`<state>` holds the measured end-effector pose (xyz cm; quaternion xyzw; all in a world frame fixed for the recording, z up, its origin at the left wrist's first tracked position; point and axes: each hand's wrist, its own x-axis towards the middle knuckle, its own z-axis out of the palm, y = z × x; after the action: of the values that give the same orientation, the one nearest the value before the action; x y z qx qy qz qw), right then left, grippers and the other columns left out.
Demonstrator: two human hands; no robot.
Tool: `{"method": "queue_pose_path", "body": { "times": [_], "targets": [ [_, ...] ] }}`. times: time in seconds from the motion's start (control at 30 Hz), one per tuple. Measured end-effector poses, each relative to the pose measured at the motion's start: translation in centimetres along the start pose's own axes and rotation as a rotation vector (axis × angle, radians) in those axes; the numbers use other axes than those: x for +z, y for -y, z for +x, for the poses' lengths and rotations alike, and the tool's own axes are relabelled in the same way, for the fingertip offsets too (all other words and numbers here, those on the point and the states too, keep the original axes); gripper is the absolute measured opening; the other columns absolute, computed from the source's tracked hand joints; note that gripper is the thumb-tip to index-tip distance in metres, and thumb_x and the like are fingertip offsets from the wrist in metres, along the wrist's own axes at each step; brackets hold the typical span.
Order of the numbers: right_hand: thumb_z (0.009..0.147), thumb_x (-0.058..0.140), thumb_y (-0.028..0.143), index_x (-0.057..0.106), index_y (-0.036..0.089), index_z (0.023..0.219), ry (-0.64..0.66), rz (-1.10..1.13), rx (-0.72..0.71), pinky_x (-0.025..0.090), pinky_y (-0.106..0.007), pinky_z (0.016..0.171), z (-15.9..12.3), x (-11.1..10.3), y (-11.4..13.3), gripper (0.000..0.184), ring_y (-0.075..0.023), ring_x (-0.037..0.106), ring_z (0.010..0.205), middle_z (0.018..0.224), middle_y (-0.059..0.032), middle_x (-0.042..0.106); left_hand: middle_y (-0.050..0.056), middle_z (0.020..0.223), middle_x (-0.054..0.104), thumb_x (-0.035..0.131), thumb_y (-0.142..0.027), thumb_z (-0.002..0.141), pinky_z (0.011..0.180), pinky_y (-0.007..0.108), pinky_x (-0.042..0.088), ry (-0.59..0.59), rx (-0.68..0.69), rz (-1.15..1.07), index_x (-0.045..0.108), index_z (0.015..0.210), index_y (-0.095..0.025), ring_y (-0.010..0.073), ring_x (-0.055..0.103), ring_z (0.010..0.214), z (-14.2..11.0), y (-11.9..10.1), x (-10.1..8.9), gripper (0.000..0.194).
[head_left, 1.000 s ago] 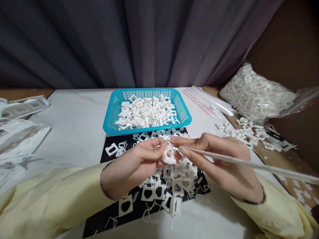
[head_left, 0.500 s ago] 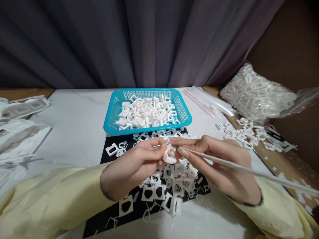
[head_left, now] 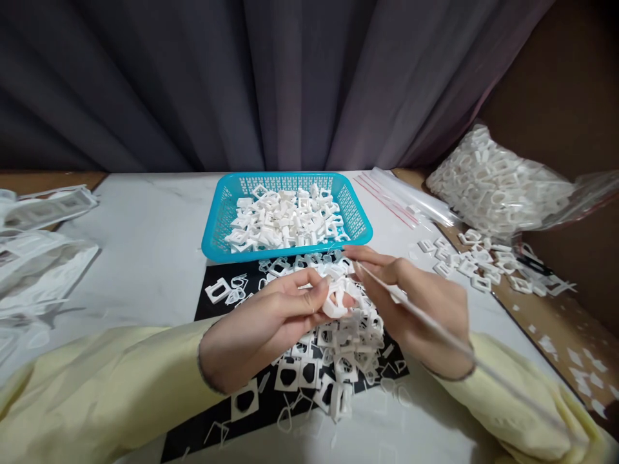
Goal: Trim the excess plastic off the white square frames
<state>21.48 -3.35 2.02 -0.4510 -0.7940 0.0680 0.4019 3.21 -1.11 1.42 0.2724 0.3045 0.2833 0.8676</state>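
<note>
Between the thumb and fingers of my left hand [head_left: 271, 316] is a small white plastic frame [head_left: 337, 303] with an opening in its middle. My right hand [head_left: 420, 309], just to the right of it, pinches a long thin white rod [head_left: 435, 325] that slants down to the lower right and blurs at its far end. The rod's tip is near the frame; whether they touch I cannot tell. Below both hands a pile of similar white frames and thin scraps [head_left: 345, 361] lies on a black mat [head_left: 193, 419].
A blue basket [head_left: 213, 225] of white pieces stands behind my hands. To the right lie flat zip bags [head_left: 406, 193], a full clear bag [head_left: 498, 183] and loose frames [head_left: 478, 258]. White sheets of parts [head_left: 48, 270] lie on the left.
My right hand has drawn slightly up and away from the white frame, and the rod has swung to a steeper slant. My left hand has shifted slightly right with the frame, which has turned.
</note>
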Motion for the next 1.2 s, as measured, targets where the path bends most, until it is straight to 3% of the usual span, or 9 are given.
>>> {"method": "queue_pose_path", "body": {
  "times": [0.13,0.27,0.43,0.57,0.7,0.87,1.03,1.2],
  "targets": [
    [0.082,0.06,0.014,0.048,0.02,0.062,0.076,0.299,0.207,0.057,-0.02,0.065,1.3,-1.8,1.0,0.023,-0.0202,0.068,0.092,0.072,-0.0012,0.072,0.002,0.089,0.063,0.052,-0.02,0.089,0.088,0.025,0.038,-0.039,0.013,0.038,0.057,0.083,-0.017,0.0132,0.057,0.09,-0.2,-0.2,-0.2,0.008],
    [0.08,0.062,0.018,0.05,0.019,0.061,0.182,0.42,0.336,0.056,-0.022,0.065,1.5,-2.4,1.4,0.024,-0.0232,0.066,0.096,0.078,-0.004,0.073,0.001,0.09,0.063,0.053,-0.021,0.088,0.087,0.025,0.038,-0.024,-0.002,0.042,0.056,0.083,-0.017,0.0122,0.057,0.089,-0.4,-0.2,-0.2,0.008],
    [0.082,0.061,0.018,0.055,0.018,0.068,0.247,0.433,0.34,0.056,-0.028,0.073,1.3,-2.1,1.3,0.015,-0.0239,0.064,0.1,0.084,-0.0059,0.073,0.001,0.093,0.063,0.054,-0.021,0.088,0.092,0.027,0.033,-0.031,-0.005,0.041,0.056,0.086,-0.017,0.0127,0.056,0.093,-0.4,-0.3,-0.2,0.005],
    [0.082,0.06,0.017,0.053,0.018,0.066,0.203,0.425,0.323,0.055,-0.023,0.068,1.4,-1.8,1.5,0.018,-0.0199,0.068,0.091,0.085,-0.005,0.073,0.0,0.09,0.062,0.055,-0.022,0.088,0.09,0.027,0.033,-0.032,-0.013,0.035,0.056,0.082,-0.017,0.0122,0.055,0.09,-0.4,-0.3,-0.1,0.007],
    [0.082,0.059,0.012,0.051,0.018,0.067,0.189,0.373,0.253,0.053,-0.018,0.06,1.2,-1.6,1.6,0.017,-0.0131,0.069,0.078,0.092,-0.0036,0.072,0.0,0.086,0.06,0.055,-0.024,0.087,0.088,0.028,0.033,-0.034,-0.021,0.047,0.053,0.076,-0.017,0.0117,0.052,0.084,-0.3,-0.2,0.0,0.013],
    [0.085,0.052,0.01,0.051,0.019,0.074,0.17,0.313,0.147,0.053,-0.019,0.061,0.4,-1.0,1.2,0.015,-0.0128,0.068,0.082,0.095,-0.0035,0.071,0.002,0.088,0.059,0.055,-0.024,0.088,0.089,0.029,0.033,-0.032,-0.035,0.052,0.054,0.077,-0.017,0.0115,0.051,0.081,-0.1,0.0,-0.1,0.013],
    [0.083,0.053,0.007,0.052,0.021,0.08,0.1,0.108,0.049,0.054,-0.022,0.068,0.3,-0.3,0.3,0.014,-0.0151,0.068,0.087,0.1,-0.0057,0.07,0.002,0.085,0.06,0.054,-0.022,0.088,0.079,0.024,0.037,-0.035,-0.027,0.069,0.058,0.081,-0.015,0.0106,0.052,0.078,-0.3,-0.2,0.1,0.01],
    [0.083,0.058,0.013,0.049,0.02,0.066,0.118,0.344,0.214,0.055,-0.022,0.064,1.0,-1.5,0.6,0.02,-0.0211,0.067,0.094,0.07,-0.0021,0.07,0.002,0.086,0.06,0.056,-0.021,0.087,0.088,0.026,0.036,-0.051,-0.003,0.07,0.057,0.08,-0.017,0.013,0.055,0.086,-0.8,-0.6,0.3,0.008]
  ]
}}
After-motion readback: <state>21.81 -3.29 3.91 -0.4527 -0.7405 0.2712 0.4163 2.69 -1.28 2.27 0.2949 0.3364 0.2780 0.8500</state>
